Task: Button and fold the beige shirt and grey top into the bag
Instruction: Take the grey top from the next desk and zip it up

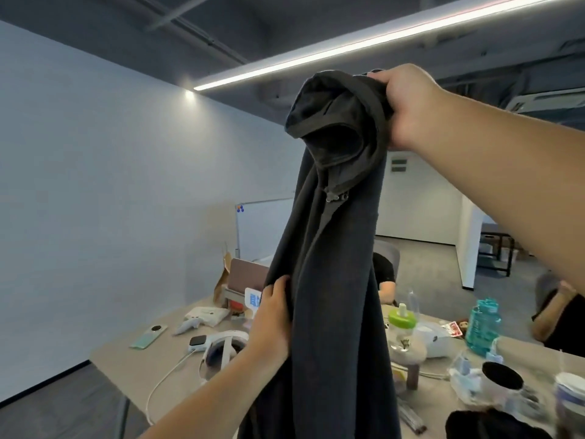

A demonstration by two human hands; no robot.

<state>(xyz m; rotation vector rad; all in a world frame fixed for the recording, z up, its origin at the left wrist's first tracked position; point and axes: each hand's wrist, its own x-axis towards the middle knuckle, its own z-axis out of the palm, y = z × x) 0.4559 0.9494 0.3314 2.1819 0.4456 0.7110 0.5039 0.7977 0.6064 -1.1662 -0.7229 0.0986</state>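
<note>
The grey top (332, 248), a soft, dark, matte knit with a hood and a small metal zip pull, hangs in a long limp column above the table (133, 353). The right hand (408, 106) grips its bunched top edge high up, while the left hand (273, 318) pinches its left side edge lower down. Behind it the table holds a white headset (223, 343), a phone (148, 336) and a teal bottle (482, 326), with open floor off the left edge.

Pale walls (95, 185) — ceiling light strip (348, 45)

grey top (335, 280): dark charcoal | bottle (482, 326): teal | cup lid (401, 319): lime green
</note>
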